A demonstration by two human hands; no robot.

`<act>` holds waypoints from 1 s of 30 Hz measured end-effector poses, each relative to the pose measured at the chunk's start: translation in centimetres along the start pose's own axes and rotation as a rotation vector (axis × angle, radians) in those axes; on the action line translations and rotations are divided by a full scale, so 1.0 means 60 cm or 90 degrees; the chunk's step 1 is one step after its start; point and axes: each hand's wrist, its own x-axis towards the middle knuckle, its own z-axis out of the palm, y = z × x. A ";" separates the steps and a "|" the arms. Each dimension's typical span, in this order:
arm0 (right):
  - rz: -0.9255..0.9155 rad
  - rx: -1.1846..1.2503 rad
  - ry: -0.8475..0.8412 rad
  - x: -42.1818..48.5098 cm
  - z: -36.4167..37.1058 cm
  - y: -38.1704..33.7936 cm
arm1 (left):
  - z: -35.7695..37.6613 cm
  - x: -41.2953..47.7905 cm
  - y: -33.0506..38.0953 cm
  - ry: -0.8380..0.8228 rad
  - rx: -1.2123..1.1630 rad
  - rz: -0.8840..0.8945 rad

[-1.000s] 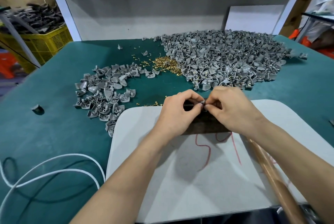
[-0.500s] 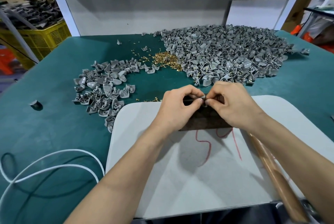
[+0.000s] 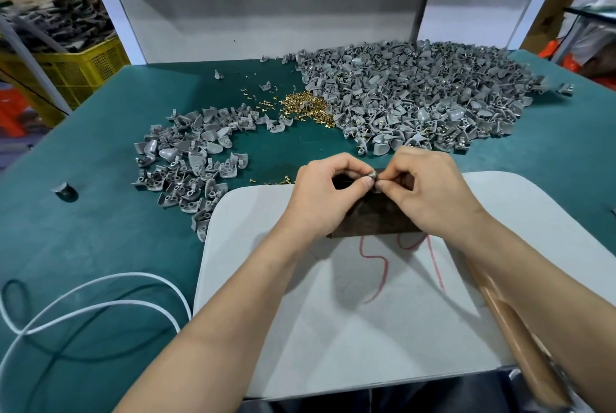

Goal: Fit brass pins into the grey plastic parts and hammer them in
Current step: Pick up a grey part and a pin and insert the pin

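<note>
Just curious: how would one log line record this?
left hand pinches grey plastic part | right hand pinches same part | hammer handle unheld

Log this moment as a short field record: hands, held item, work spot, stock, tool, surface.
left hand: thumb and forefinger pinch a small grey plastic part
right hand: fingers pinch the same part from the other side; any pin there is hidden
work spot: over a dark brown block on a white rounded board
stock: large pile of grey plastic parts far right, smaller pile left, heap of brass pins between
tool: brown wooden handle beneath right forearm; head unclear
surface: teal table mat
</note>
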 end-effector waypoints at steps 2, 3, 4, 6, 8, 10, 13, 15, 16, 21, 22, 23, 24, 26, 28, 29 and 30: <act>0.005 0.023 -0.003 0.002 0.000 0.004 | 0.000 0.000 -0.001 -0.002 0.003 0.001; 0.008 0.032 -0.004 0.002 -0.001 0.006 | 0.000 0.000 -0.001 -0.003 0.003 0.003; 0.012 0.038 -0.004 0.002 0.000 0.007 | 0.000 0.000 -0.001 -0.004 0.004 0.005; 0.017 0.041 -0.001 0.000 0.002 0.008 | 0.000 0.000 -0.001 -0.006 0.005 0.006; 0.021 0.041 -0.007 0.000 -0.001 0.007 | 0.000 0.000 -0.001 -0.006 0.002 0.002; 0.041 0.050 -0.043 0.003 -0.013 0.011 | 0.001 -0.001 0.002 -0.010 -0.008 -0.006; 0.105 0.130 -0.104 0.011 -0.033 0.020 | 0.002 -0.002 0.003 -0.021 -0.040 -0.016; 0.161 0.229 -0.112 0.011 -0.040 0.022 | 0.003 -0.001 0.003 -0.016 -0.034 -0.019; 0.180 0.255 -0.113 0.010 -0.041 0.023 | 0.003 -0.001 0.003 -0.011 -0.026 -0.017; 0.203 0.240 -0.155 0.016 -0.040 0.018 | 0.002 0.000 0.003 0.012 -0.003 0.000; 0.209 0.231 -0.159 0.018 -0.040 0.016 | 0.002 0.001 0.003 0.010 -0.005 0.000; 0.215 0.225 -0.161 0.020 -0.040 0.014 | 0.003 0.001 0.003 0.007 -0.006 -0.001; 0.221 0.221 -0.162 0.021 -0.040 0.012 | 0.003 0.001 0.003 0.006 -0.005 -0.001; 0.237 0.213 -0.159 0.022 -0.038 0.007 | 0.004 0.001 0.003 0.006 -0.005 0.001; 0.260 0.198 -0.137 0.022 -0.031 0.000 | 0.005 0.000 0.004 0.009 -0.005 0.004; 0.271 0.184 -0.118 0.022 -0.026 -0.003 | 0.005 0.000 0.004 0.011 -0.004 0.006; 0.281 0.165 -0.100 0.022 -0.022 -0.006 | 0.006 0.000 0.004 0.012 -0.003 0.009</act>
